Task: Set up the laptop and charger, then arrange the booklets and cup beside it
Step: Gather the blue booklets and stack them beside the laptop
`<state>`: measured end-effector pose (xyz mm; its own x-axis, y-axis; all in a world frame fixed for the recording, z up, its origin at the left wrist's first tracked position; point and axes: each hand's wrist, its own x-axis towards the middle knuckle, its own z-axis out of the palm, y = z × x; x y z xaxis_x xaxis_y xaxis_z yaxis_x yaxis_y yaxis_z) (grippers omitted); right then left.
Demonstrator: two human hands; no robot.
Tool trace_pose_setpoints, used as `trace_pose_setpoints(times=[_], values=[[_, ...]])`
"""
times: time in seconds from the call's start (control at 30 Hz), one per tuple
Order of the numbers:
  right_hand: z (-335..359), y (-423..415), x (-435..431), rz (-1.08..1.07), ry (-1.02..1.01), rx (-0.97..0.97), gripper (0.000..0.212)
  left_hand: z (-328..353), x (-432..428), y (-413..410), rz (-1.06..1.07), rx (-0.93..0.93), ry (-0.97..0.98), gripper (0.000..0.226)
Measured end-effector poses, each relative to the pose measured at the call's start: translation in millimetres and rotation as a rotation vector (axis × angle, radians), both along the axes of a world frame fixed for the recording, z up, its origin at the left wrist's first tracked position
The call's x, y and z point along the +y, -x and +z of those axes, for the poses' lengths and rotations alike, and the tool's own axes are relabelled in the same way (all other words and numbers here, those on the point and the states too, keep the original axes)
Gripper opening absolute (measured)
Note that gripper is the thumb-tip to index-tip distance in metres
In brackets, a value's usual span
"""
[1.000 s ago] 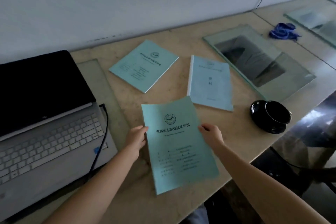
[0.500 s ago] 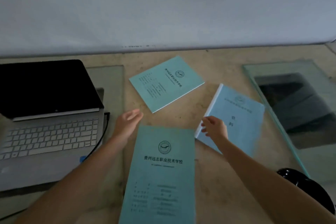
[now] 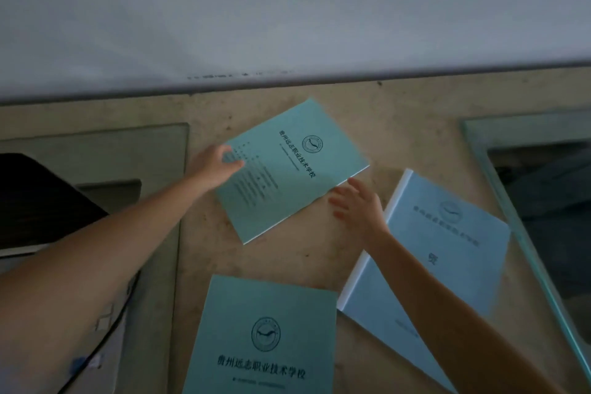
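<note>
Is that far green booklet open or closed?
Closed: the far green booklet lies flat, front cover up, left hand resting on its corner.

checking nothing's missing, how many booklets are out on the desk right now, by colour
teal-green booklets: 2 – far one, near one
light blue booklets: 1 – the right one
total: 3

Bare surface (image 3: 297, 262) is being left open between the three booklets. Passage is being blocked ahead by the tilted teal booklet (image 3: 294, 169), rightward by the blue booklet (image 3: 447, 253), nearer by the teal booklet (image 3: 265, 336), and leftward by the laptop (image 3: 35, 201).
</note>
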<state>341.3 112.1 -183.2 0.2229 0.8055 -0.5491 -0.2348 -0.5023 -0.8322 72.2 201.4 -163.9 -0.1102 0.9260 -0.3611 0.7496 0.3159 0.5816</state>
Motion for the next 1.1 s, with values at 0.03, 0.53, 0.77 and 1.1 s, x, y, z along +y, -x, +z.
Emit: trace_pose_setpoints(times=[0.03, 0.53, 0.77, 1.1], values=[[1, -2, 5, -0.018, -0.012, 0.025, 0.029, -5, 12, 1, -0.060, 0.096, 0.008, 0.052], [-5, 18, 40, 0.012, 0.014, -0.097, 0.052, 12, 6, 5, 0.152, -0.594, 0.431, 0.013], [26, 27, 6, 0.061, 0.232, 0.069, 0.037, 66, -52, -1, 0.115, -0.739, 0.376, 0.015], [62, 15, -99, 0.108, 0.058, 0.098, 0.012, 69, -172, 29, 0.015, -0.728, 0.325, 0.024]])
